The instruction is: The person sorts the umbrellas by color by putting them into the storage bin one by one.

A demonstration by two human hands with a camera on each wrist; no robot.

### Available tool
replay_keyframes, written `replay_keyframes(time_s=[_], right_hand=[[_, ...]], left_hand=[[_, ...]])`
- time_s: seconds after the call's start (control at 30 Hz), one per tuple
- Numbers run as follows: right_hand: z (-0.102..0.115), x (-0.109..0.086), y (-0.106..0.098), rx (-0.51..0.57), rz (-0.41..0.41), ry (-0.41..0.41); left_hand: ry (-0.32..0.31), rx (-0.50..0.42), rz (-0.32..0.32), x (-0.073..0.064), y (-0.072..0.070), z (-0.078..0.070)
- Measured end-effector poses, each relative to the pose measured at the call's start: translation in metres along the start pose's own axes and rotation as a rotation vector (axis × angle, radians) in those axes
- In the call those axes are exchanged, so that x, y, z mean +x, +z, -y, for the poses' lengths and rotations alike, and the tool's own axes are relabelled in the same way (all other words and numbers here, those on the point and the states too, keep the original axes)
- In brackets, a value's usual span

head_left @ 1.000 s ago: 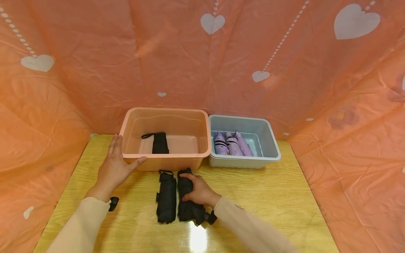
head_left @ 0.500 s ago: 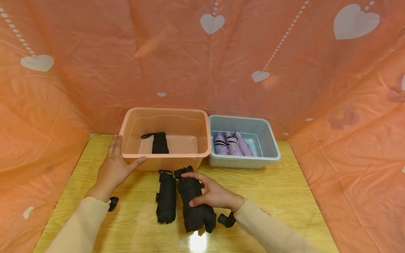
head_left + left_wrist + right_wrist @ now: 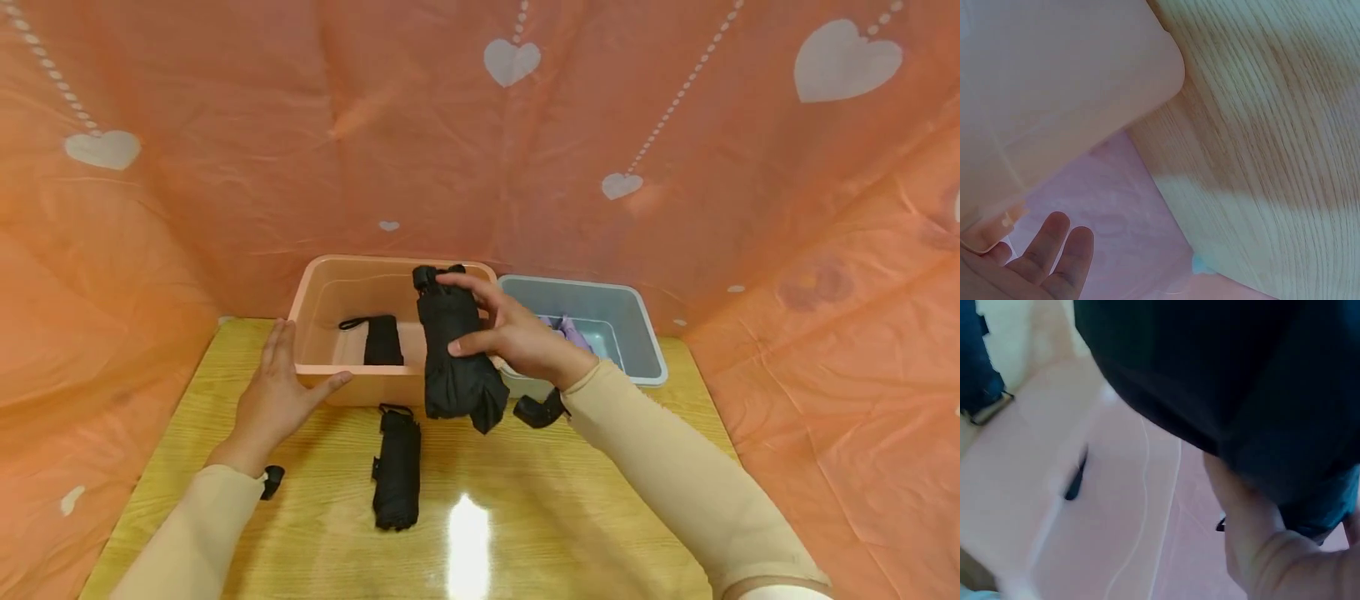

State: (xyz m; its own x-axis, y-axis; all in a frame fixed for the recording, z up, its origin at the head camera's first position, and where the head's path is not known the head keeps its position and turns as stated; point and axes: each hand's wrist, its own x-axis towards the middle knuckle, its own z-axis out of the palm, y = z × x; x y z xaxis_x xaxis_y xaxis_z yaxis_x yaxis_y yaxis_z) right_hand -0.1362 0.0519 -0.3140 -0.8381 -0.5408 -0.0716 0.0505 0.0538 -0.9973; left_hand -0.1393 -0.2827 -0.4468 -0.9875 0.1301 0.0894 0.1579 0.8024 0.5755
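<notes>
My right hand grips a folded black umbrella, held up above the front rim of the peach bin. Dark fabric of this umbrella fills much of the right wrist view, with a finger under it. My left hand rests against the bin's left front corner, fingers straight along the side and thumb at the front rim. In the left wrist view its fingertips show beside the bin wall. Inside the bin lies another black umbrella with a wrist loop. A third black umbrella lies on the table.
A grey-blue bin stands right of the peach one; purple umbrellas in it are partly hidden behind my right hand. Both bins sit at the back of the wooden table, against an orange curtain with white hearts.
My right hand has taken hold of the right-hand black umbrella and lifted it off the table, forward to the peach bin. The left hand stays at the bin's corner.
</notes>
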Motion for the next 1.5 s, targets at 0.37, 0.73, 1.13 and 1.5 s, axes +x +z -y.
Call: replay_keyframes(time_s=[0.37,0.73,1.13,1.5], right_hand=[[-0.003,0.091,-0.014,0.072,-0.087,0.082],[-0.032,0.129,-0.016,0.132,-0.053,0.148],[-0.053,0.133,-0.019,0.146,-0.082,0.223],[-0.062,0.141,-0.018,0.026,-0.085,0.237]], left_hand=[[-0.011,-0.009,0.003,0.0,0.002,0.001],[-0.017,0.001,-0.021,0.001,-0.001,0.002],[0.001,0.0,-0.027,-0.001,0.003,0.004],[-0.002,0.006,-0.026,-0.001,0.001,0.003]])
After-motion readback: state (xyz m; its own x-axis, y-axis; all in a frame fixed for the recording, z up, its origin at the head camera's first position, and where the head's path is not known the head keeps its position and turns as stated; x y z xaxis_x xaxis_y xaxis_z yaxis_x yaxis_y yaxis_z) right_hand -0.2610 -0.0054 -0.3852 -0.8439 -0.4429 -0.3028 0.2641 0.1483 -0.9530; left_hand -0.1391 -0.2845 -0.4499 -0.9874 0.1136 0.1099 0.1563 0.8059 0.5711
